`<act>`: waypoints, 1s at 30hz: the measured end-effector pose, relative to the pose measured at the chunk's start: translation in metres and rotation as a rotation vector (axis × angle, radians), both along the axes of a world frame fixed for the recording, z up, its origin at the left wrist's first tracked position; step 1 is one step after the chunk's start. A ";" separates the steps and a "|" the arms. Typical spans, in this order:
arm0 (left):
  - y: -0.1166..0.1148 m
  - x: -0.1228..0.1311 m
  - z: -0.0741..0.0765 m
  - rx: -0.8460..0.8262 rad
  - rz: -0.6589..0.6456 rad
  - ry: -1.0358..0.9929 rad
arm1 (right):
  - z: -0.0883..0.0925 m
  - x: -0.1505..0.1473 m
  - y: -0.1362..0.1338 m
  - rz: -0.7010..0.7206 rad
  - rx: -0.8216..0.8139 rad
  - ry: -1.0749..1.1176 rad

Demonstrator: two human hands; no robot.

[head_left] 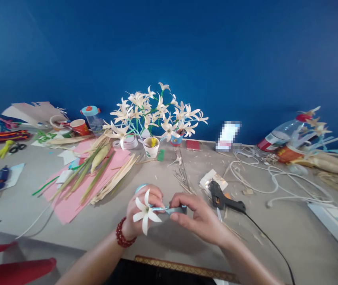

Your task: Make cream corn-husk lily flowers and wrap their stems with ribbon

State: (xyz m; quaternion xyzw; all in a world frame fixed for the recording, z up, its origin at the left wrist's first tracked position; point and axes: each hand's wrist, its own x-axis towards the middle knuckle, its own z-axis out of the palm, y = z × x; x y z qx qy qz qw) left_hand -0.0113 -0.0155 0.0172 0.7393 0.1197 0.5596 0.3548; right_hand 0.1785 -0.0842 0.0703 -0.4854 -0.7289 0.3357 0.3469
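white flower, stem partly hidden, left fingers pinching it, right fingers gripping tape

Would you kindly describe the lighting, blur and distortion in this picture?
Head view: the blue wall is dimmer along its top than around the white flowers; head view: blocky pixels mask a bright object; head view: the white strip at right looks soft, perhaps lens-stretched; head view: the held flower is fairly crisp.
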 end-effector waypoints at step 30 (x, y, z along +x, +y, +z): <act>-0.002 0.003 0.010 -0.077 -0.059 0.074 | 0.002 -0.002 -0.007 -0.084 0.711 -0.295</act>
